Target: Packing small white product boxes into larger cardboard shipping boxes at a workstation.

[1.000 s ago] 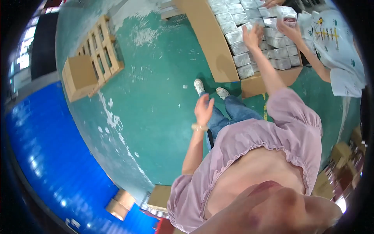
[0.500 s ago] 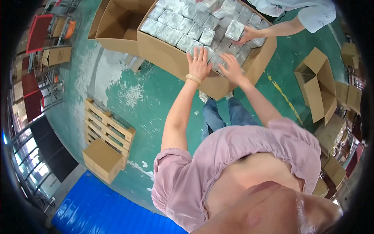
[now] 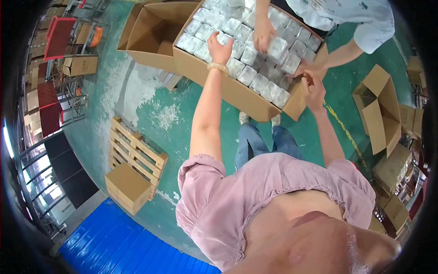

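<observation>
Rows of silvery, film-wrapped block-shaped packs (image 3: 247, 76) fill a large open cardboard box (image 3: 200, 68) in front of me. My left hand (image 3: 221, 49), with a pale bangle at its wrist, reaches over the box's near side onto the packs; thumb and fingers are spread apart. At the box's right side, my right hand (image 3: 314, 91) is closed with curled fingers beside the flap (image 3: 296, 101); what they hold, if anything, is hidden. Across the box, a co-worker's hand (image 3: 263, 35) touches a raised pack (image 3: 277, 49). Their other hand (image 3: 302, 68) is at another pack (image 3: 290, 63).
An open, deep cardboard box (image 3: 153, 32) adjoins the full one on the left. A wooden pallet (image 3: 137, 150) with a closed carton (image 3: 127, 186) lies at the left. Another open carton (image 3: 378, 109) stands on the green floor at right. Blue sheeting (image 3: 123, 242) lies lower left.
My left hand has moved left along the packs. My right hand has left the packs for the box's right side and curled. The co-worker's second hand has come in over the packs.
</observation>
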Demonstrator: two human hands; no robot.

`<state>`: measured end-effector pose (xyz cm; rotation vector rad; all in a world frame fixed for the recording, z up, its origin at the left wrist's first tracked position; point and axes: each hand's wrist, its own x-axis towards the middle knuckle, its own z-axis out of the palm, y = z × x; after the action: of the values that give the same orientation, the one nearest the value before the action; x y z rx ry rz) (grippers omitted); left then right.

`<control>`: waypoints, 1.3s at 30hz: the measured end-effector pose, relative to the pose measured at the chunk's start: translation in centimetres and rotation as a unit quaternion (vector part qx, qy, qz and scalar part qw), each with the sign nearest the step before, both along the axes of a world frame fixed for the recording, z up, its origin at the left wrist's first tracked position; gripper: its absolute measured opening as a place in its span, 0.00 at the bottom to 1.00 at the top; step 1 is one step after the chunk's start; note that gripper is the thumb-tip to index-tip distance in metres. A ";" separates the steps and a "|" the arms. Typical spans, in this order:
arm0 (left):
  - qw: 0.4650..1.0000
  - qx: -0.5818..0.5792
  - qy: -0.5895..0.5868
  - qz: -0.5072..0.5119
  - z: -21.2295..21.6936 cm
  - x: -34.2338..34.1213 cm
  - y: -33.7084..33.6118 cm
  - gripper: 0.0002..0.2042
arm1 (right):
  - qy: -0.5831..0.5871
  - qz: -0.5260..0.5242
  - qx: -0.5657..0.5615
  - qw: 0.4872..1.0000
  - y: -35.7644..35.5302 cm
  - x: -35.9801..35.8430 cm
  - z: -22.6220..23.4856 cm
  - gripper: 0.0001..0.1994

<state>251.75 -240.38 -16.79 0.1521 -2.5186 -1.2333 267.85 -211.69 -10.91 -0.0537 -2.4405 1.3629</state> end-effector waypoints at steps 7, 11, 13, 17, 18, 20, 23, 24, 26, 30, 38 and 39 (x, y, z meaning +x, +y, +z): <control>0.978 0.152 -0.130 -0.055 1.6 -16.0 1.9 0.35 | 0.011 0.039 -0.007 0.999 -6.0 -6.8 2.6 0.14; 0.900 0.393 -0.177 -0.066 -2.8 -21.1 0.2 0.27 | -0.007 0.034 -0.012 0.999 -13.7 -24.8 1.4 0.16; 0.926 0.273 -0.160 -0.204 -3.0 -21.5 5.0 0.26 | -0.195 0.016 0.012 0.980 -7.2 -36.3 -0.8 0.22; 0.773 0.525 -0.236 -0.267 -3.2 -22.4 2.0 0.47 | -0.472 -0.017 -0.270 0.839 -9.3 -45.9 -1.0 0.29; 0.772 0.516 -0.279 -0.244 -2.7 -22.4 2.2 0.48 | -0.480 -0.023 -0.260 0.837 -9.4 -47.2 -1.9 0.29; 0.772 0.509 -0.317 -0.211 -1.2 -22.0 1.2 0.50 | -0.406 0.037 0.004 0.913 -10.7 -47.8 -0.6 0.32; 0.812 0.381 -0.372 -0.239 -1.6 -23.1 1.0 0.52 | -0.524 -0.007 0.255 0.812 -21.0 -47.9 4.4 0.31; 0.835 0.331 -0.377 -0.226 -1.0 -23.2 1.6 0.52 | -0.564 -0.041 0.369 0.738 -22.6 -48.0 5.1 0.31; 0.874 0.221 -0.371 -0.223 0.7 -23.2 3.4 0.51 | -0.566 0.032 0.365 0.739 -18.5 -49.8 2.6 0.32; 0.915 0.204 -0.282 -0.206 -2.8 -21.5 5.9 0.52 | -0.600 0.221 0.371 0.674 -15.7 -51.7 0.5 0.35; 0.968 0.194 -0.054 -0.152 -5.3 -15.1 7.5 0.53 | -0.496 0.085 0.461 0.731 -18.2 -42.2 2.8 0.44; 0.940 0.257 -0.067 -0.213 -3.6 -15.4 7.9 0.54 | -0.451 0.097 0.426 0.779 -14.0 -41.2 1.8 0.47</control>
<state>236.37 -232.51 -20.35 -0.2095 -2.3469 -2.1044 226.65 -225.74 -9.09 -0.2912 -3.7223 0.0611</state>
